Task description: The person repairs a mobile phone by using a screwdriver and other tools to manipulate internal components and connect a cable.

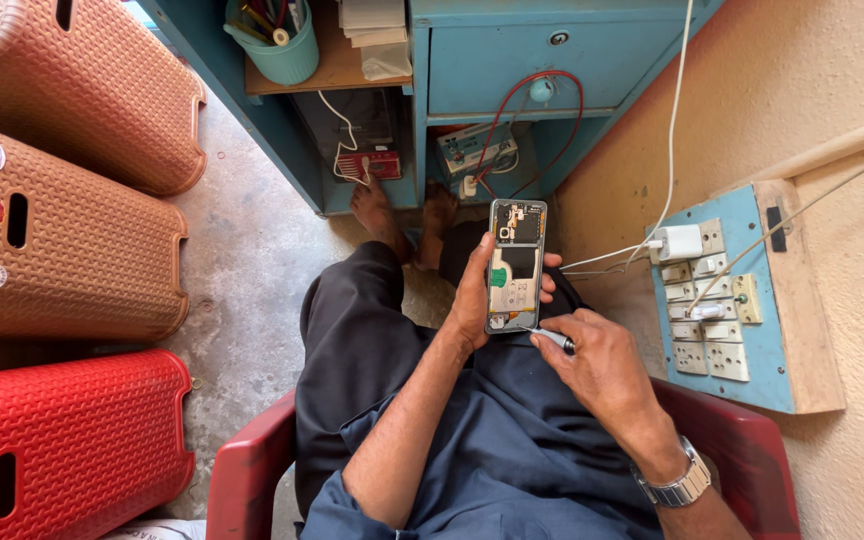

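Your left hand (472, 300) is gripping the opened phone (515, 265) by its edges, back cover off, above your lap. Its long axis is running straight away from you. Your right hand (602, 365) is closing around a small screwdriver (550, 337), whose tip is meeting the phone's lower right corner from the right. The switchboard (732, 310) is sitting just beyond, on the wall.

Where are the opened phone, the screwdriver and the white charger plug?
opened phone (515, 266), head view, middle of its exposed back.
screwdriver (549, 336), head view, its shaft.
white charger plug (679, 242), head view, its body.
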